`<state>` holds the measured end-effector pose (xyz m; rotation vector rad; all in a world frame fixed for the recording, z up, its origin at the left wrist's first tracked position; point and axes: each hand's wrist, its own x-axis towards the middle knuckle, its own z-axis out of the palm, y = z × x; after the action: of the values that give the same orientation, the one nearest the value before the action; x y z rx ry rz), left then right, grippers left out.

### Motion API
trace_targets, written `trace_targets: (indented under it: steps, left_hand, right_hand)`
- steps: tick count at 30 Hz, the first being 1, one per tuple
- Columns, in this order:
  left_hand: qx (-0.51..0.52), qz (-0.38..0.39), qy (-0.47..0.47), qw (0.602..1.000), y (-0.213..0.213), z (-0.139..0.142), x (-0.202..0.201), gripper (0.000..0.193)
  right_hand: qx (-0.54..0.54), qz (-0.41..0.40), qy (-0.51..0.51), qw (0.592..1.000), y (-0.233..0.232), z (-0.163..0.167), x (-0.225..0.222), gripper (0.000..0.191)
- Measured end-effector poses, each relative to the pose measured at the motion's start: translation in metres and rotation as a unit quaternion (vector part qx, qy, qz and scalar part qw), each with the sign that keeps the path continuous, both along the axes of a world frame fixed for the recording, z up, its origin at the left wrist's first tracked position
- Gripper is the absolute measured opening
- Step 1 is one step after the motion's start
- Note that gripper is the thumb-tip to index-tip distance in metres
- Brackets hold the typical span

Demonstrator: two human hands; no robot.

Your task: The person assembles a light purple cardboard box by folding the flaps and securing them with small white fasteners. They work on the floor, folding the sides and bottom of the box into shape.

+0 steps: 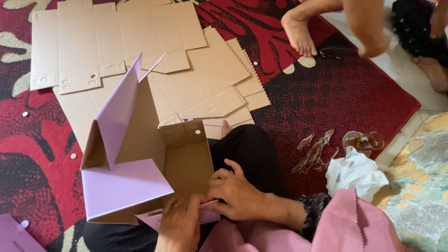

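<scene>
Here both hands, left hand [179, 224] and right hand [235, 191], pinch the near flap [205, 215] of the half-folded lilac box [140, 158], fingers clamped together.

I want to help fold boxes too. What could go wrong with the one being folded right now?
The purple box is only half folded; its tall flap stands loose and might flop down. Both hands, the left hand and right hand, pinch one bottom flap, so it could crease or tear. The glass cup lying nearby might get knocked.
</scene>
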<state>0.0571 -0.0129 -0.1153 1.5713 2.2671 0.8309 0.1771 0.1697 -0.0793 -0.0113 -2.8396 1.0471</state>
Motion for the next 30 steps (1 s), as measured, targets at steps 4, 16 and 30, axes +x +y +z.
trace_targets:
  steps: [4,16,30]
  left_hand:
    - [0.031,0.032,-0.036,0.998,0.002,-0.009,0.006,0.027]
    - [0.013,-0.002,-0.053,0.998,0.003,0.0,0.002,0.041]
    - [0.231,-0.01,-0.04,0.972,0.048,0.074,-0.017,0.042]
  right_hand:
    - [0.034,-0.028,0.011,0.999,-0.007,-0.003,0.002,0.018]
    - [0.015,0.015,-0.029,0.999,0.001,-0.008,0.001,0.035]
    - [0.047,0.007,-0.008,0.999,0.06,0.0,-0.016,0.04]
